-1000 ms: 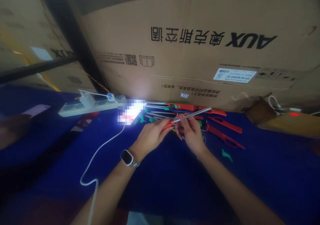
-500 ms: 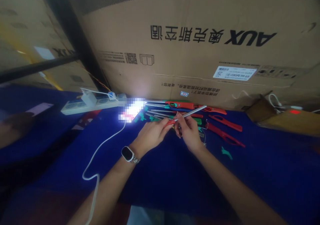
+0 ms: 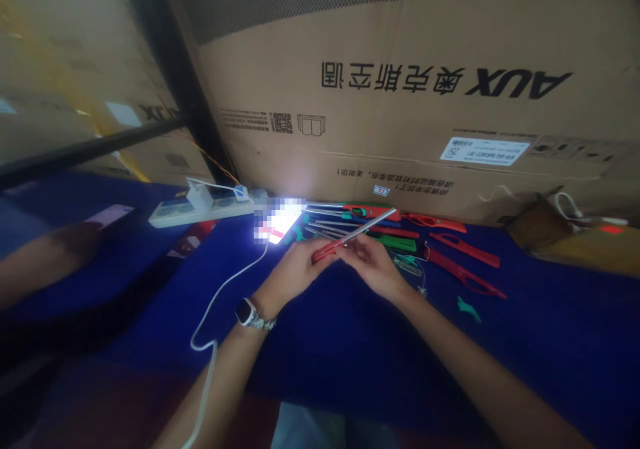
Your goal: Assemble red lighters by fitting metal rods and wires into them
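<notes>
A red lighter (image 3: 327,250) with a long metal tube is held between both hands, its tube slanting up to the right. My left hand (image 3: 295,269) is closed round the red handle. On the right, my right hand (image 3: 373,266) has its fingers closed on the lighter near where the tube meets the handle. Behind the hands lie several lighters with metal tubes, among them a green one (image 3: 397,243). Red handle shells (image 3: 465,249) and a small green part (image 3: 469,309) rest on the blue cloth (image 3: 390,369) to the right.
A brightly glowing phone (image 3: 286,222) with a white cable lies left of the lighters. Behind it stands a white power strip (image 3: 173,213). Large cardboard boxes (image 3: 390,122) rise at the back. At the far left, another person's hand (image 3: 75,246) holds a phone (image 3: 110,216).
The view has shifted, so the surroundings sit farther right. The lighter's tube now slants more steeply, and my right hand has moved down along it toward the handle.
</notes>
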Demonstrator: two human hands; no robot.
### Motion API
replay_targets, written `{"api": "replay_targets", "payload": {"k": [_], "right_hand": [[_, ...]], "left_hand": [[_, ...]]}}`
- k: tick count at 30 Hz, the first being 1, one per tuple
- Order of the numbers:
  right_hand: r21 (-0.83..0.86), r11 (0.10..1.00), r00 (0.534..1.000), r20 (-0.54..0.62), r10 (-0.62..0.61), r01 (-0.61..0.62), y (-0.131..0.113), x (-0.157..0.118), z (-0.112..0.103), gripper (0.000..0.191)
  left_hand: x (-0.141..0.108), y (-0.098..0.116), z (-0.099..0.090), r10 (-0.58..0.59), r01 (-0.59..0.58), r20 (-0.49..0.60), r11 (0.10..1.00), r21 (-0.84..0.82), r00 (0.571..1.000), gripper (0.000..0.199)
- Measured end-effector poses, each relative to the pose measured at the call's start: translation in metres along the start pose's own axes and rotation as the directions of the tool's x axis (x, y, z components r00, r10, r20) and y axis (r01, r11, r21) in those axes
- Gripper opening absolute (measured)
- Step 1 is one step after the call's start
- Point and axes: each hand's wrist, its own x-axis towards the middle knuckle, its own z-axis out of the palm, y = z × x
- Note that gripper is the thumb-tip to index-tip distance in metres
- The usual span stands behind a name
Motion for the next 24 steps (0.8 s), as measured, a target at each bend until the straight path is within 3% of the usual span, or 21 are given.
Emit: {"api": "replay_targets", "payload": {"k": [7, 11, 15, 17, 21, 24], "right_hand": [[0.127, 0.991, 0.995, -0.094, 0.042, -0.03, 0.007, -0.012, 0.01, 0.036], [0.164, 0.987, 0.99, -0.142, 0.029, -0.006, 0.008, -0.013, 0.0, 0.036], [0.17, 0.985, 0.988, -0.148, 0.046, -0.02, 0.009, -0.012, -0.006, 0.036], [0.172, 0.985, 0.987, -0.152, 0.05, -0.023, 0.008, -0.011, -0.007, 0.037], [0.182, 0.983, 0.988, -0.148, 0.045, -0.018, 0.004, -0.011, -0.007, 0.037], [0.192, 0.981, 0.99, -0.135, 0.045, -0.018, 0.002, -0.011, -0.008, 0.037]], "left_hand": [[-0.003, -0.002, 0.002, 0.032, -0.031, 0.053, 0.999, -0.019, 0.998, 0.015], [-0.008, -0.003, -0.005, -0.022, 0.026, 0.092, 0.999, -0.047, 0.996, 0.034], [-0.008, -0.005, -0.007, 0.09, -0.085, 0.053, 0.992, -0.097, 0.995, 0.031], [-0.007, -0.003, -0.007, 0.092, -0.087, 0.061, 0.993, -0.085, 0.994, 0.031], [-0.002, 0.006, -0.011, 0.028, -0.017, 0.165, 0.997, -0.069, 0.986, 0.027], [0.007, 0.015, -0.017, 0.062, -0.054, 0.212, 0.998, -0.042, 0.975, 0.025]]}}
